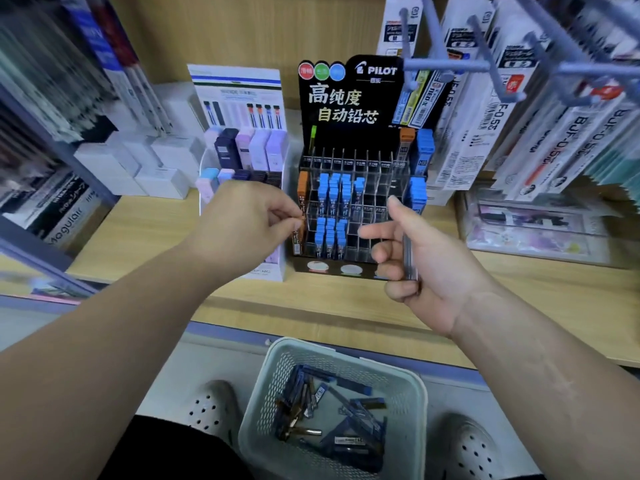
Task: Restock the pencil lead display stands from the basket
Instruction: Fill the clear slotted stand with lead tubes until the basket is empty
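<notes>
Pencil lead display stand [349,98], a black card with tiered clear plastic slots, sits mid-way along a pale wood-grain shelf [311,306], a little back from its front edge. Packaged stationery crowds both sides. Below the shelf's front edge, on a grey floor, a pale green perforated plastic basket [420,386] holds loose slim lead cases [311,396], blue and brown. The left hand [242,220] pinches an orange-capped case [300,233] at the stand's left column. The right hand [426,268] is curled around slim clear cases [409,258], forefinger out. Blue-capped cases [332,195] fill the central slots.
</notes>
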{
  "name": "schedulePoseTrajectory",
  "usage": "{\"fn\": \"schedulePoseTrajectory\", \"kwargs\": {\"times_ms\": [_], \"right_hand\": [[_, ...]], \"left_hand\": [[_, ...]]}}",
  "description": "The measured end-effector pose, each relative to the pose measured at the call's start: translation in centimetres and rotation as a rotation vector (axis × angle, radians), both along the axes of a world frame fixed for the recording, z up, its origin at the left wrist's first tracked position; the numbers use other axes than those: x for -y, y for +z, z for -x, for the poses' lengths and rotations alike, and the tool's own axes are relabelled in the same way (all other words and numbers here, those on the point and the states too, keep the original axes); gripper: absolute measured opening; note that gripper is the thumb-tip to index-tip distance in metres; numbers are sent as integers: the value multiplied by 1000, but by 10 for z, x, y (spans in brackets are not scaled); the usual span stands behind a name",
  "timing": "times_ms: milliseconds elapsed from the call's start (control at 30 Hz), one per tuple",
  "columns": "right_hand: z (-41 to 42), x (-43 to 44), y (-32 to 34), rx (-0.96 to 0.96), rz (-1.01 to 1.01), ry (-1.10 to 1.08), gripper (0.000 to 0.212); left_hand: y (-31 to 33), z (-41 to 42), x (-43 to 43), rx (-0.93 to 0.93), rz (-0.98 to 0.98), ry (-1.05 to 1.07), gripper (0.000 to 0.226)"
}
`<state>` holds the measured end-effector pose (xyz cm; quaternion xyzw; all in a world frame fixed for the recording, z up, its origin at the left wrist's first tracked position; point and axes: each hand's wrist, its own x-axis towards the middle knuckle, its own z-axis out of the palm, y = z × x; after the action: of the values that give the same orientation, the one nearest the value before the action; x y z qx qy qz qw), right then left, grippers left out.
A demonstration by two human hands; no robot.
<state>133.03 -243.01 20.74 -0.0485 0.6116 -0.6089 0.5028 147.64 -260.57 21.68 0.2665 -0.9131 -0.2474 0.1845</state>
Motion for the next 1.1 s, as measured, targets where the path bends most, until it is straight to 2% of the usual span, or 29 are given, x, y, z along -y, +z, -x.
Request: {"fn": "schedulePoseTrajectory", "kwargs": {"times_ms": [167,500,633,833,1033,1100], "right_hand": [[2,0,-3,3,-8,1,51],[14,2,2,118,59,-90,53],[13,6,0,116,65,-107,46],[11,8,-1,125,89,-145,28],[8,8,1,-7,109,-129,39],[9,9,0,-130,67,-101,39]], "left_hand": [[-5,3,6,-2,73,-41,7],[-9,9,10,-31,24,-60,4],[-13,9,12,-8,29,-97,5],[-25,10,16,3,213,-217,6],[-29,12,15,46,213,-193,13],[-32,12,16,68,205,-181,14]]}}
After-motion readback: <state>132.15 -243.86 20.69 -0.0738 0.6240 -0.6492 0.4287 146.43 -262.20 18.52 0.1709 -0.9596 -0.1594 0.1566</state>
